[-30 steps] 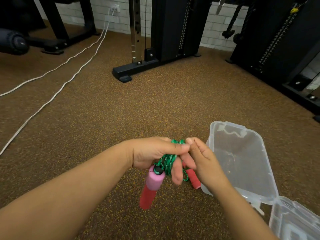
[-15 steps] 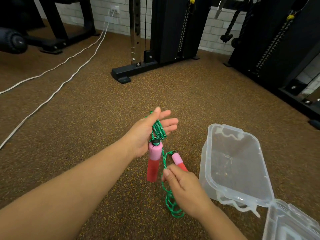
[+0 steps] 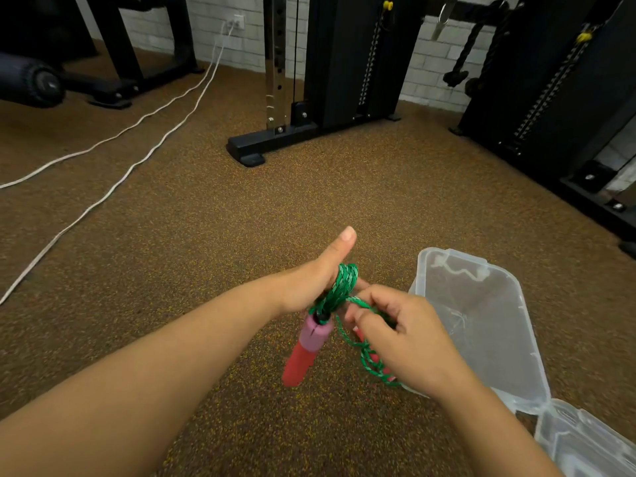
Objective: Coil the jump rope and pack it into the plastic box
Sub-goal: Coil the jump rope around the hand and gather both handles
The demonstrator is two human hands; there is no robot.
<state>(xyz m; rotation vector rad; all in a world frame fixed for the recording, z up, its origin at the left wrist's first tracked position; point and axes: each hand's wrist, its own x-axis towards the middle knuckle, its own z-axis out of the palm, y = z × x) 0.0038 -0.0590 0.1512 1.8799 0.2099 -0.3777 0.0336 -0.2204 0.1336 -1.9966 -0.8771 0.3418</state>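
The green jump rope (image 3: pixel 346 280) is looped several times around my left hand (image 3: pixel 318 275), whose thumb points up. One pink and red handle (image 3: pixel 306 349) hangs below that hand. My right hand (image 3: pixel 402 335) is right beside it, pinching a loose stretch of the rope that trails down in a small loop. The second red handle (image 3: pixel 359 333) is mostly hidden behind my right hand. The clear plastic box (image 3: pixel 481 325) stands open on the floor just right of my hands, its lid (image 3: pixel 585 442) hinged open at the lower right.
Brown speckled rubber floor all around. A black cable machine base (image 3: pixel 261 146) stands ahead, and more black gym frames (image 3: pixel 568 132) line the right. Two white cables (image 3: pixel 113 180) run across the floor on the left. A black padded roller (image 3: pixel 31 84) is at the far left.
My right hand has come up from below with the rope to my left hand. My left thumb now points up, with rope wound round the hand.
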